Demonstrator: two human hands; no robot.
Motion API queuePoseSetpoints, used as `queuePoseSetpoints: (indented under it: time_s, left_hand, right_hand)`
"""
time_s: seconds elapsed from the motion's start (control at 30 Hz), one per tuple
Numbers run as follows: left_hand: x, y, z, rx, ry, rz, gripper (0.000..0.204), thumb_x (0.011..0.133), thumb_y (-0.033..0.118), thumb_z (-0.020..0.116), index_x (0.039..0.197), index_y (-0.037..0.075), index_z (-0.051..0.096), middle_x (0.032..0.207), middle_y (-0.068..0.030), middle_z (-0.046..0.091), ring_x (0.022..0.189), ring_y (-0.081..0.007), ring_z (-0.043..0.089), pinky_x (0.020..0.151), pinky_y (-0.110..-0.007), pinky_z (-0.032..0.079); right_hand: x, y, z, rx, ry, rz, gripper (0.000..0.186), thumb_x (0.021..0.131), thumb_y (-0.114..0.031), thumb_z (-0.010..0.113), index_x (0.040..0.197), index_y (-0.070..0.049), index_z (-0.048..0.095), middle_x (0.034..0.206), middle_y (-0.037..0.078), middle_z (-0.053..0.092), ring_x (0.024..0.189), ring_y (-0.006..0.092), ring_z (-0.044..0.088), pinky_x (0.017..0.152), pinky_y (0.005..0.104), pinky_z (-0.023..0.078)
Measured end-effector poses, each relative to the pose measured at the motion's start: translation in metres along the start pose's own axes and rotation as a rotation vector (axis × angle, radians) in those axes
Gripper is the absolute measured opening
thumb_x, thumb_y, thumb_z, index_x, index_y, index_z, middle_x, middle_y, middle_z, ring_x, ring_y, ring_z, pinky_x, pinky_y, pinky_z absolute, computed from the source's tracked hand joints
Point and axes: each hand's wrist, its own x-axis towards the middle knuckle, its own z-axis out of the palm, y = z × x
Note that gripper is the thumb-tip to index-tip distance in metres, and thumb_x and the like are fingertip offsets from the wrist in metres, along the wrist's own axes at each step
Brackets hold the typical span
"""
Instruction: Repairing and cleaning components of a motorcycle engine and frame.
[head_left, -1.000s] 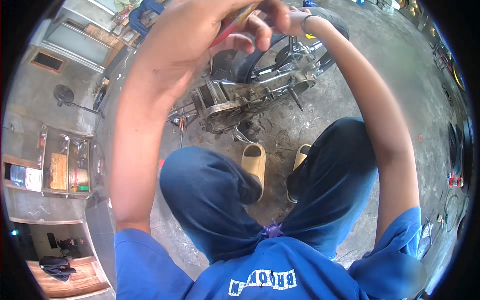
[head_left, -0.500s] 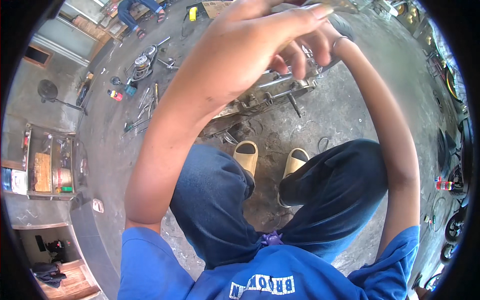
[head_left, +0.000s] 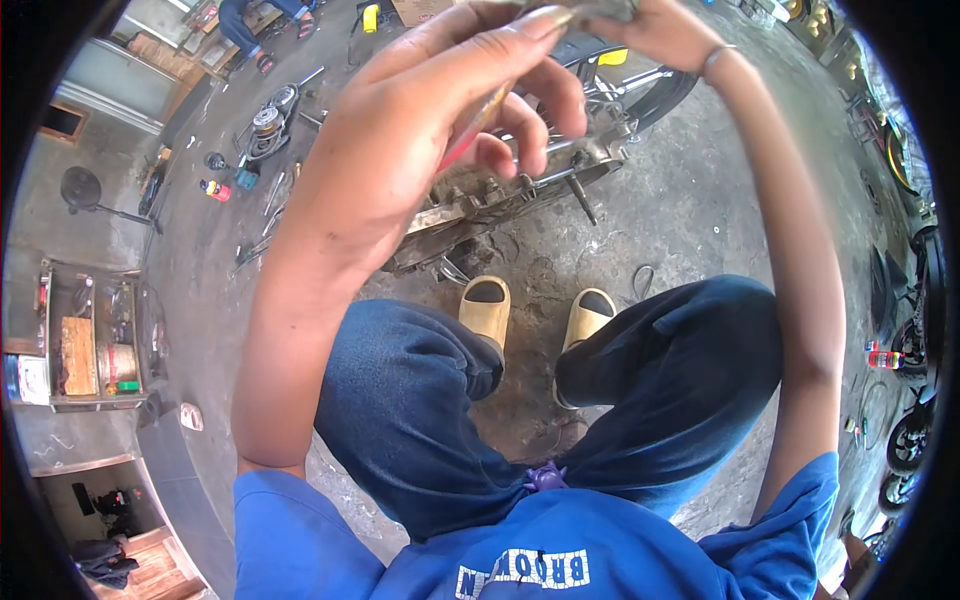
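My left hand [head_left: 430, 130] is raised close to the camera, fingers closed around a thin tool with a red handle [head_left: 470, 135] whose tip points up to the right. My right hand [head_left: 665, 30] is at the top edge, closed on a small grey part [head_left: 600, 10] that the tool's tip meets. Below both hands stands a stripped motorcycle engine and frame [head_left: 500, 200] on the concrete floor. I sit with knees apart in blue trousers, and my feet in tan sandals [head_left: 485, 305] rest just before the engine.
Loose tools and a red can [head_left: 215, 188] lie on the floor at the left. A shelf unit [head_left: 90, 340] stands at the far left. A motorcycle wheel [head_left: 650, 85] is behind the engine. More motorcycles [head_left: 905, 440] line the right edge. A person sits at the top left [head_left: 255, 20].
Both hands stay raised together at the top. The view has shifted, so the engine and sandals sit lower and the floor tools at the left have come into view.
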Motion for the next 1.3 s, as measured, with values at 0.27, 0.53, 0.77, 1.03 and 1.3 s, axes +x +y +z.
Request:
queuePoseSetpoints:
  time_s: [0.27, 0.53, 0.77, 1.03, 1.3]
  left_hand:
    - [0.004, -0.003, 0.000, -0.375, 0.403, -0.163, 0.032, 0.103, 0.021, 0.052, 0.128, 0.001, 0.054, 0.101, -0.0079, 0.067, 0.081, -0.0134, 0.064, 0.066, -0.024, 0.051]
    - [0.010, -0.015, -0.006, -0.440, 0.499, -0.119, 0.034, 0.101, 0.022, 0.057, 0.131, 0.007, 0.058, 0.110, -0.0042, 0.068, 0.087, -0.0105, 0.066, 0.072, -0.024, 0.054]
    - [0.012, -0.021, -0.005, -0.633, 0.331, -0.114, 0.033, 0.099, 0.022, 0.061, 0.129, 0.009, 0.060, 0.108, -0.0027, 0.068, 0.086, -0.0113, 0.066, 0.071, -0.025, 0.053]
    - [0.018, -0.026, -0.007, -0.429, 0.374, -0.171, 0.049, 0.096, 0.020, 0.066, 0.140, 0.006, 0.049, 0.111, -0.0098, 0.066, 0.100, -0.0167, 0.065, 0.084, -0.032, 0.052]
    - [0.075, -0.043, -0.028, 0.536, 0.233, 0.121, 0.090, 0.084, 0.034, 0.078, 0.149, -0.003, 0.029, 0.136, -0.0283, 0.049, 0.121, -0.0296, 0.054, 0.100, -0.035, 0.045]
  right_hand:
    - [-0.036, -0.081, -0.039, 0.777, 0.160, -0.035, 0.012, 0.097, -0.011, 0.059, 0.100, -0.002, 0.068, 0.088, 0.006, 0.070, 0.077, 0.0104, 0.063, 0.065, 0.0241, 0.050]
    - [-0.038, -0.150, -0.024, 1.085, -0.043, -0.025, 0.021, 0.098, -0.006, 0.059, 0.117, 0.002, 0.056, 0.094, 0.009, 0.069, 0.080, 0.0110, 0.064, 0.068, 0.0206, 0.052]
    - [-0.028, -0.163, -0.023, 0.973, -0.121, 0.003, 0.020, 0.098, -0.004, 0.057, 0.117, 0.001, 0.055, 0.092, 0.008, 0.067, 0.079, 0.0105, 0.064, 0.067, 0.0203, 0.052]
    - [-0.031, -0.150, -0.008, 0.875, -0.030, 0.095, 0.031, 0.097, -0.033, 0.059, 0.106, -0.005, 0.070, 0.086, 0.008, 0.071, 0.074, 0.0137, 0.066, 0.069, 0.0273, 0.055]
    - [-0.011, -0.054, -0.012, 1.014, 0.447, 0.353, 0.027, 0.103, -0.031, 0.048, 0.102, -0.005, 0.057, 0.082, 0.006, 0.062, 0.065, 0.0129, 0.060, 0.053, 0.0236, 0.047]
